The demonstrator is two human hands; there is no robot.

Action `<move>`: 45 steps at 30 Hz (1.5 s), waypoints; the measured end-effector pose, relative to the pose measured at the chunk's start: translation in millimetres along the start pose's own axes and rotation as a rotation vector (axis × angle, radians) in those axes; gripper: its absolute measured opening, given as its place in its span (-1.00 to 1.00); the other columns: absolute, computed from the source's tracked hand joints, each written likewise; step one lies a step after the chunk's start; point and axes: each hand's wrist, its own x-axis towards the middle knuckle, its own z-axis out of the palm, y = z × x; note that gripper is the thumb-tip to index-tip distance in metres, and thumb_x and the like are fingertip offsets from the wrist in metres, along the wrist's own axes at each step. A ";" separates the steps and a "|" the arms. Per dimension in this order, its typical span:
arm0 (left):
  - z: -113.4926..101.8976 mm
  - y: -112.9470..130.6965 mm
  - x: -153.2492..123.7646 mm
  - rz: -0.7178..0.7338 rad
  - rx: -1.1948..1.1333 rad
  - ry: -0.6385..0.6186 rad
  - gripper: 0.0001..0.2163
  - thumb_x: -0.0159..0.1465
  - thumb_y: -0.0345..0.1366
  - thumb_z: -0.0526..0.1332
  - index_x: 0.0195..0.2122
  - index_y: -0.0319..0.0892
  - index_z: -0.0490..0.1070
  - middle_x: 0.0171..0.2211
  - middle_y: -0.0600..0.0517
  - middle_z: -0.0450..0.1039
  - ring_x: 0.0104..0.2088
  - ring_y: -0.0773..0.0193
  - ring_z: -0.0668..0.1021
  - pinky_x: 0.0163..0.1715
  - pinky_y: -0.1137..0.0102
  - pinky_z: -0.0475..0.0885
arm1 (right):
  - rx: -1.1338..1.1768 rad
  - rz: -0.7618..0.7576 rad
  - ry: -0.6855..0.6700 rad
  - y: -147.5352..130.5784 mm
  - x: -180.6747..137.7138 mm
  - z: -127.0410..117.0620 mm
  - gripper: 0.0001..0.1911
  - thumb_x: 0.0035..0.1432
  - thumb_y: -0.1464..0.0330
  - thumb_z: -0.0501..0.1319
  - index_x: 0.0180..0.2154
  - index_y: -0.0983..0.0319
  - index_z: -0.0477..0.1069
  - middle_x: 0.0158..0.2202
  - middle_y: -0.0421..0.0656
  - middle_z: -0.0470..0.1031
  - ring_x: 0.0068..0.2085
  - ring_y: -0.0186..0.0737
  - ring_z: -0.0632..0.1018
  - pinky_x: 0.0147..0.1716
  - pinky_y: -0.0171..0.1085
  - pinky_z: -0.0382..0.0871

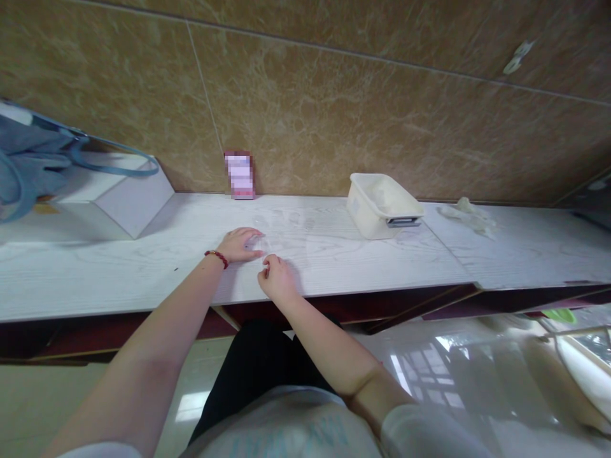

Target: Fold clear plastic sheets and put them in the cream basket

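My left hand [237, 245], a red beaded bracelet at its wrist, rests on the white wood-grain counter [329, 267]. Its thumb and fingers curve around a small clear plastic piece [256, 243], whose exact kind is too faint to tell. Close by on the right, my right hand [278, 278] has its fingers curled into a pinch beside that piece; anything between them is hidden. Just beyond both hands, several faint transparent pieces [294, 218] lie flat on the counter.
An off-white plastic bin [363, 207] with a grey handle stands right of my hands. A phone [241, 175] leans against the brown tiled wall. At left sit a white box [128, 203] and a blue bag [33, 159]. Crumpled translucent plastic [470, 216] lies far right.
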 end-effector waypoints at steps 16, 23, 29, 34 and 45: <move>1.6 6.4 -3.8 0.033 0.111 -0.046 -0.56 0.12 0.11 -0.02 0.03 0.25 0.23 0.08 0.08 0.17 0.08 0.11 0.21 0.01 0.19 0.07 | 0.079 0.037 -0.053 12.7 8.9 -11.8 -0.75 -0.03 0.52 0.06 -0.23 0.24 0.28 -0.32 -0.12 0.39 -0.30 -0.30 0.42 -0.24 -0.32 0.28; 2.0 6.6 -5.0 0.041 0.116 -0.053 -0.57 0.12 0.12 -0.02 0.03 0.27 0.22 0.09 0.07 0.15 0.09 0.11 0.20 0.02 0.18 0.03 | -0.022 0.016 -0.019 22.1 6.8 -27.4 -0.77 0.03 0.50 0.03 -0.23 0.25 0.33 -0.28 -0.09 0.39 -0.25 -0.27 0.42 -0.19 -0.30 0.27; -2.5 10.8 -5.8 0.084 0.140 -0.066 -0.57 0.14 0.10 -0.04 0.05 0.28 0.19 0.11 0.05 0.14 0.10 0.09 0.17 0.02 0.17 0.03 | -0.119 -0.192 -0.041 11.7 3.8 -16.0 -0.64 0.14 0.36 -0.01 -0.01 0.26 0.25 0.00 -0.07 0.32 0.05 -0.23 0.27 0.04 -0.24 0.12; -1.5 11.8 -5.4 0.055 0.150 -0.071 -0.55 0.15 0.06 -0.02 0.09 0.25 0.13 0.14 0.06 0.12 0.12 0.09 0.16 0.04 0.16 0.01 | -0.230 -0.209 -0.154 8.1 2.7 0.4 -0.49 0.18 0.25 -0.06 0.13 0.32 0.10 0.19 -0.05 0.10 0.21 -0.14 0.05 0.16 -0.12 -0.12; 9.0 4.8 5.5 -0.385 0.055 0.115 -0.52 0.18 0.01 -0.08 0.11 0.01 0.18 0.15 -0.09 0.12 0.15 -0.07 0.14 0.05 0.02 0.04 | -0.285 -0.207 -0.283 6.7 -1.7 -3.0 -0.36 0.19 0.14 -0.16 0.18 0.40 -0.03 0.24 0.01 -0.10 0.25 -0.09 -0.05 0.18 -0.04 -0.27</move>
